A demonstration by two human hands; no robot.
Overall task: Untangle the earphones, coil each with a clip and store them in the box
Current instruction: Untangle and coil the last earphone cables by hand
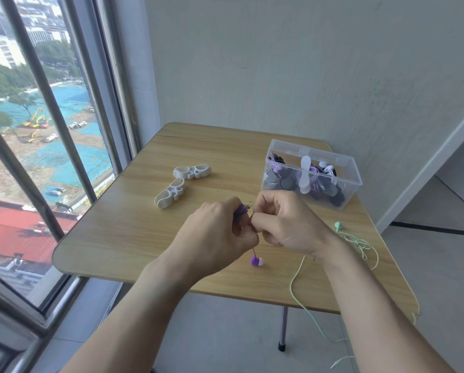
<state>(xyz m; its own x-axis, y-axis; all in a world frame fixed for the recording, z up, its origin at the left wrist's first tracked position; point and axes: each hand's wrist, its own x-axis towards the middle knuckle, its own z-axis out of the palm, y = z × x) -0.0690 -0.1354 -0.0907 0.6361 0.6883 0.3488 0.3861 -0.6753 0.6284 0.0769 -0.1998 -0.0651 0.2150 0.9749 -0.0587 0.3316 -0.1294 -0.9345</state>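
Observation:
Over the middle of the wooden table [134,227], my left hand [214,235] grips a bundle of purple earphone cable [241,211]. My right hand [287,224] pinches the same cable right beside it. One purple earbud [257,261] dangles below my hands. A mint-green earphone [359,243] lies loose at the table's right, its cable trailing over the front edge toward the floor. Two white clips [191,171] [169,194] lie to the left behind my hands. The clear plastic box [351,168] at the back right holds several coiled earphones.
A wall stands behind and to the right of the table, and a large window runs along the left. The green cable hangs down beside the table's metal leg [283,329].

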